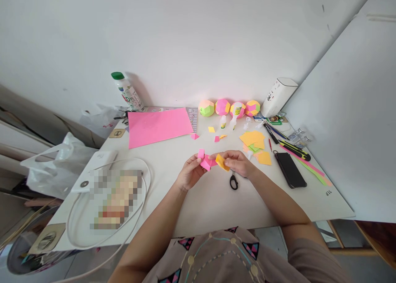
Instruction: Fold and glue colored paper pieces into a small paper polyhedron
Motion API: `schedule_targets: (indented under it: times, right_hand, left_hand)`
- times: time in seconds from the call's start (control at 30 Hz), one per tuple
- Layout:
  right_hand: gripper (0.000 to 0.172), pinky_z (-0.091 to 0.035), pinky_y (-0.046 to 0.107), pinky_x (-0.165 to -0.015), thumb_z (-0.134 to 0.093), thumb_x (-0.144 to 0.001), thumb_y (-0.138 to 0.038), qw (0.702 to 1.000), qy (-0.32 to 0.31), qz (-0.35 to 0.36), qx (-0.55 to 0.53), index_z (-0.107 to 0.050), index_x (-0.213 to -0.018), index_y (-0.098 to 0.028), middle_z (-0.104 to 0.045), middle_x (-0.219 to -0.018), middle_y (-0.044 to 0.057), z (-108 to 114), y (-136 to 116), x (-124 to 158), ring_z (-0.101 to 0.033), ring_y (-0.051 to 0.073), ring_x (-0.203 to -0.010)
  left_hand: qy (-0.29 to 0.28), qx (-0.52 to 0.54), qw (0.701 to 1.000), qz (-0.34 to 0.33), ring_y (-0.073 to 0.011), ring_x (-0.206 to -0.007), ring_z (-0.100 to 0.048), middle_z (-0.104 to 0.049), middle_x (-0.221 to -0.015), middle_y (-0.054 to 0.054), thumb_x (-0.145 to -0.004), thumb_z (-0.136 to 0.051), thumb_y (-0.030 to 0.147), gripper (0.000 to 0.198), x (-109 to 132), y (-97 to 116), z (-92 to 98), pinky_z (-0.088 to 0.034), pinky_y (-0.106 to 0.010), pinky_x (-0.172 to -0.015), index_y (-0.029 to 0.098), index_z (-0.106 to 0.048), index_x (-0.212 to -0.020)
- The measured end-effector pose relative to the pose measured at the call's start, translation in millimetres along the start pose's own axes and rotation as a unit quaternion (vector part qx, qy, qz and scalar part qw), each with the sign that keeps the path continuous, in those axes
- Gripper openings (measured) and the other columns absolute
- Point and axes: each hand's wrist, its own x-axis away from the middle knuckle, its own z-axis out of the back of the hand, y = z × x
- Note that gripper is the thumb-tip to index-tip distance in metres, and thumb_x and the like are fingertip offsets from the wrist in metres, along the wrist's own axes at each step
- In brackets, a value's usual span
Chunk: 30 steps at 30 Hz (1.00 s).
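Observation:
My left hand (190, 172) pinches a folded pink paper piece (204, 160) above the white table (216, 200). My right hand (238, 162) grips an orange folded paper piece (222, 162) pressed against the pink one. Both hands are closed on the paper, held together just over the table's middle. Black-handled scissors (233, 180) lie right below my right hand.
A stack of orange and green paper squares (254, 142), a black phone (290, 169), pens and a cutter (293, 149) lie right. Three paper balls (222, 107) and glue bottles (223, 122) stand at the back. A pink sheet (157, 127) and white cable (145, 192) lie left.

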Motion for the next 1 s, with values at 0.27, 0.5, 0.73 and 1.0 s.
schedule_targets:
  times: [0.27,0.5,0.73,1.0]
  right_hand:
    - [0.022,-0.041,0.045,-0.098,-0.065,-0.081,-0.041,0.996,0.022,0.077,0.031,-0.064,-0.08,-0.019,-0.063,-0.12,0.01,-10,10,0,-0.053,0.025,-0.118]
    - [0.024,-0.039,0.044,-0.1,-0.067,-0.079,-0.041,0.998,0.0,0.053,0.024,-0.064,-0.078,-0.017,-0.059,-0.126,0.012,-23,12,0,-0.051,0.026,-0.122]
    - [0.02,-0.046,0.037,-0.084,-0.059,-0.085,-0.035,0.996,-0.013,0.051,0.075,-0.066,-0.092,-0.017,-0.066,-0.106,0.01,-18,13,0,-0.06,0.02,-0.097]
    - [0.015,-0.043,0.027,-0.061,-0.055,-0.083,-0.028,0.92,0.247,0.114,0.282,-0.055,-0.071,-0.019,-0.056,-0.071,0.001,-25,10,0,-0.051,0.013,-0.066]
  left_hand:
    - [-0.034,0.084,0.994,0.053,-0.0182,-0.093,-0.061,-0.068,-0.097,-0.004,-0.067,-0.077,0.039,0.031,-1,-13,-5.9,-0.046,-0.033,-0.087,0.02,-0.067,-0.089]
    - [0.037,0.024,0.999,-0.008,-0.0165,-0.074,-0.059,-0.067,-0.078,-0.003,-0.066,-0.077,0.034,0.022,0,-10,-10.8,-0.045,-0.031,-0.073,0.017,-0.067,-0.073]
    - [0.08,-0.007,0.996,-0.043,-0.0136,-0.062,-0.056,-0.062,-0.062,-0.001,-0.065,-0.078,0.029,0.019,-1,-2,-7.6,-0.046,-0.03,-0.069,0.015,-0.065,-0.062]
    - [0.084,-0.049,0.995,0.015,-0.0125,-0.062,-0.058,-0.065,-0.064,-0.002,-0.063,-0.081,0.027,0.019,1,-12,-10.7,-0.048,-0.029,-0.068,0.013,-0.07,-0.068]
